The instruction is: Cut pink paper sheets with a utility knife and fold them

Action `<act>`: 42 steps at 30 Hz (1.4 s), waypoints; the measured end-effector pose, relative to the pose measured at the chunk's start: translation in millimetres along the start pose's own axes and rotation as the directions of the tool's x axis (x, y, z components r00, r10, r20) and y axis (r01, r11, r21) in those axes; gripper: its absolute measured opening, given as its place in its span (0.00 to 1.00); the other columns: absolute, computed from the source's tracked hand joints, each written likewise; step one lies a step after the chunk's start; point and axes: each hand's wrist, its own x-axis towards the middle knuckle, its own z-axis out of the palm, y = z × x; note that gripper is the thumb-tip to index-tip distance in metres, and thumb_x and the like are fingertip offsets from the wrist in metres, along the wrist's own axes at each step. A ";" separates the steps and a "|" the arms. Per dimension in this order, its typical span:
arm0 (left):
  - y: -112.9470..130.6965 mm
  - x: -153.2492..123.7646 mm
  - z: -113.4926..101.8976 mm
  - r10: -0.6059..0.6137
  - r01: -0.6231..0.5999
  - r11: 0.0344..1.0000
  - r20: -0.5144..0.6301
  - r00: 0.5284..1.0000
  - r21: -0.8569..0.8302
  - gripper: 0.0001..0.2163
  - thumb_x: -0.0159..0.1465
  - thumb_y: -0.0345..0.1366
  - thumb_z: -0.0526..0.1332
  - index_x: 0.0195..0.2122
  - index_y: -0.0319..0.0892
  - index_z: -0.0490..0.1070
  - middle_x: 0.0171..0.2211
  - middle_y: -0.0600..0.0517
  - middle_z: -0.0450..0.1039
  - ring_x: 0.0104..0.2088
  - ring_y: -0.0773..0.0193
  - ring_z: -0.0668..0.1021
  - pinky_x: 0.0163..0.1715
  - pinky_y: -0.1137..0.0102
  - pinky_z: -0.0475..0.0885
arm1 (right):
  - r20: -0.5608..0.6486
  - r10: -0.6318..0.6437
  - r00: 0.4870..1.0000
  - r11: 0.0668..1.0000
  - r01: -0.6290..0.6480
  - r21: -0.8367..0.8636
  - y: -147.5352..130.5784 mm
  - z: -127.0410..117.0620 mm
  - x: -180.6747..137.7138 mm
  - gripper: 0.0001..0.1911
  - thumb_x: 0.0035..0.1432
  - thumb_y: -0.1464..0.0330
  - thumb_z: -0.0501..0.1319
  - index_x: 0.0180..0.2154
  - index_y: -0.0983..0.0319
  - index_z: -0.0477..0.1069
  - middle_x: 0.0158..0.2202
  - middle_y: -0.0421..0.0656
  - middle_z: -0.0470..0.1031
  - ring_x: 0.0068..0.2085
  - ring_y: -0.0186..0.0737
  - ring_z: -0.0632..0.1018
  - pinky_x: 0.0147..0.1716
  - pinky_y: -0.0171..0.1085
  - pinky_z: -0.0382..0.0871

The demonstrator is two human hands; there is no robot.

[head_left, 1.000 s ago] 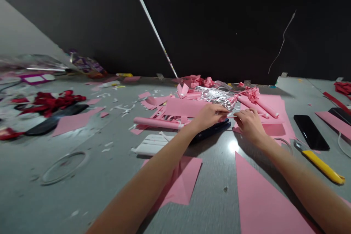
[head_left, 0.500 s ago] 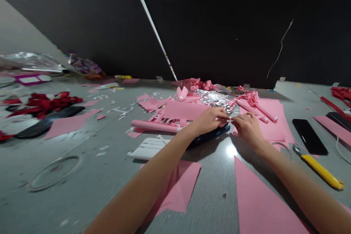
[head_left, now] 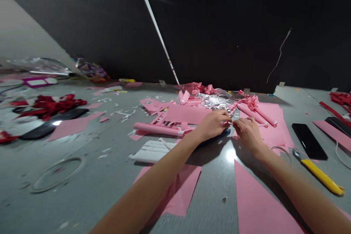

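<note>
My left hand [head_left: 214,125] and my right hand [head_left: 249,132] meet fingertip to fingertip above the middle of the table. Both are closed in a pinch on a small white strip [head_left: 231,123], mostly hidden by the fingers. A dark blue object [head_left: 216,139] lies under my left hand, its kind unclear. Left of that hand are a rolled pink paper tube [head_left: 156,129] and a flat pink piece of paper [head_left: 188,114]. A white ridged pad [head_left: 149,151] rests beside my left forearm. Two more pink paper rolls [head_left: 253,114] lie behind my right hand on pink sheets [head_left: 279,131].
Crumpled pink paper [head_left: 200,88] and foil [head_left: 214,101] lie near the black wall. At the right are a yellow-handled cutter [head_left: 322,176] and a black phone [head_left: 309,141]. A grey ring [head_left: 57,174], red ribbon [head_left: 55,106] and white scraps [head_left: 124,113] are at the left.
The whole view has shifted slightly down. My hands remain pinched together, and less of the white strip shows between the fingertips now.
</note>
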 end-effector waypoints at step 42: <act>2.8 -4.1 -23.4 -0.028 0.092 0.973 0.288 0.957 -0.213 0.10 0.69 0.38 0.63 0.42 0.45 0.86 0.41 0.47 0.85 0.40 0.58 0.84 0.42 0.66 0.75 | 0.375 0.233 0.897 0.972 -0.217 -0.086 -4.9 -159.5 -49.8 0.11 0.73 0.63 0.65 0.35 0.58 0.79 0.34 0.43 0.83 0.34 0.42 0.78 0.34 0.40 0.61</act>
